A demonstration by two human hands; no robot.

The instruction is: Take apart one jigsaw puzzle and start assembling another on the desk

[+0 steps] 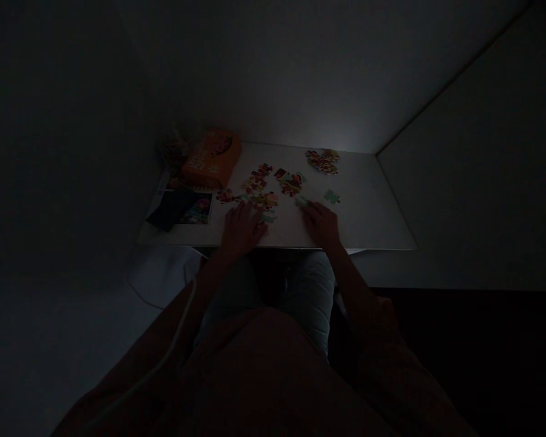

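Observation:
The scene is very dim. My left hand (pixel 243 227) rests on the white table with its fingers apart, over the near edge of a scatter of jigsaw puzzle pieces (pixel 266 199). A pale green piece (pixel 269 216) lies just right of its fingers. My right hand (pixel 321 224) has its fingertips on another pale green puzzle piece (pixel 301 200); how firmly it is gripped is hard to see. Beyond it sits a joined cluster of colourful pieces (pixel 292 182). A single mint-green piece (pixel 332 196) lies to the right of that hand.
An orange box (pixel 212 159) stands at the table's back left. In front of it are a printed picture sheet (pixel 199 209) and a dark flat item (pixel 171 208) overlapping it. A pile of pieces (pixel 323 161) lies at the back right. Walls (pixel 300 79) border the white table (pixel 368 212).

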